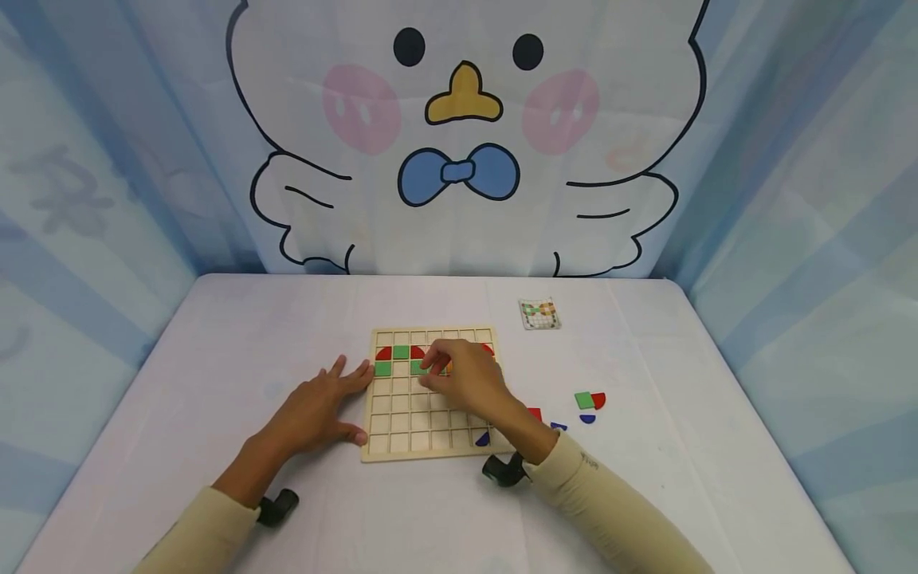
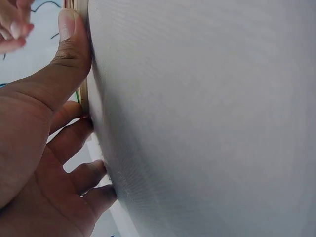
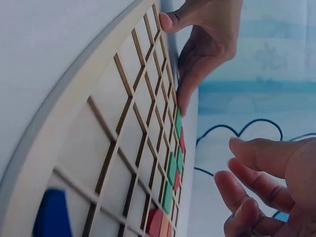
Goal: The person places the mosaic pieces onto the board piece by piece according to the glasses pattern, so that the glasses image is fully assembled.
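A wooden grid board [image 1: 380, 422] lies on the table, with green squares [image 1: 401, 351] and red rounded pieces [image 1: 384, 353] in its upper rows. The left hand [image 1: 311, 410] rests at the board's left edge, fingers spread; thumb and fingertips touch the rim in the left wrist view. Over the upper middle of the board is the right hand [image 1: 466, 379], partly covering the grid. In the right wrist view the right hand [image 3: 276, 182] has bent fingers, thumb apart from them, and nothing visible between. A blue piece [image 3: 52, 215] lies at the board's near right corner.
Right of the board lie a green square [image 1: 584, 400], a red piece [image 1: 598, 401], blue pieces [image 1: 587, 418] and another red piece [image 1: 535, 413] partly behind the right wrist. A small patterned card [image 1: 539, 313] lies farther back. A curtain [image 1: 459, 231] stands behind the table.
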### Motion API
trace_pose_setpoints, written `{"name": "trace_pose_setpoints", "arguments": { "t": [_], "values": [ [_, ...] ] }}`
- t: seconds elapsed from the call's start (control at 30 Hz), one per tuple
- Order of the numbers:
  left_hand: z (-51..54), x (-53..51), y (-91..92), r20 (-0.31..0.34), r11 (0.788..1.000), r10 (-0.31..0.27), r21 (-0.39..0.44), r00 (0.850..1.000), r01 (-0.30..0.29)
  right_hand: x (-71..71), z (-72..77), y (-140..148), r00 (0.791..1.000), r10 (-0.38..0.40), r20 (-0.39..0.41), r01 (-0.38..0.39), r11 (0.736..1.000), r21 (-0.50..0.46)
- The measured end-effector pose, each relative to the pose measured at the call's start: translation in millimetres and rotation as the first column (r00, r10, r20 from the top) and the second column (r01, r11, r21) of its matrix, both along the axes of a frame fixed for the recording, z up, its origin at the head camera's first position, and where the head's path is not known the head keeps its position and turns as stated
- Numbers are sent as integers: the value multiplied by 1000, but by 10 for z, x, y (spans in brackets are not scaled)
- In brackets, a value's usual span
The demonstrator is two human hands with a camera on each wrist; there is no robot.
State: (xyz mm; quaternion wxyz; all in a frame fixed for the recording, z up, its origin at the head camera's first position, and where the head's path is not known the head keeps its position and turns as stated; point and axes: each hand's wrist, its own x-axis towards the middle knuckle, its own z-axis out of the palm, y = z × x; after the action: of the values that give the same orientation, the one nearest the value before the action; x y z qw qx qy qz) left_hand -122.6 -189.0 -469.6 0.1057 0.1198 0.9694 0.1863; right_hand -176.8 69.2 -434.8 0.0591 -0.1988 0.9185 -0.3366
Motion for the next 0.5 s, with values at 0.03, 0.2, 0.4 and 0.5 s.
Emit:
{"name": "trace_pose_setpoints", "arguments": {
  "t": [0.03,0.2,0.4,0.5],
  "values": [
    [-2,0,3,-1,1000,2,-3,1000,-2,14,13,43,1000,-6,-1,6,1000,-2],
    [-16,1,12,-4,1000,5,-21,1000,-5,86,63,245,998,-55,12,55,998,-6],
    [-19,0,17,6,1000,9,-27,1000,-9,159,70,462,991,-130,39,129,992,14],
    [-17,2,19,8,1000,11,-26,1000,-10,180,62,566,984,-167,56,166,986,30]
  ]
}}
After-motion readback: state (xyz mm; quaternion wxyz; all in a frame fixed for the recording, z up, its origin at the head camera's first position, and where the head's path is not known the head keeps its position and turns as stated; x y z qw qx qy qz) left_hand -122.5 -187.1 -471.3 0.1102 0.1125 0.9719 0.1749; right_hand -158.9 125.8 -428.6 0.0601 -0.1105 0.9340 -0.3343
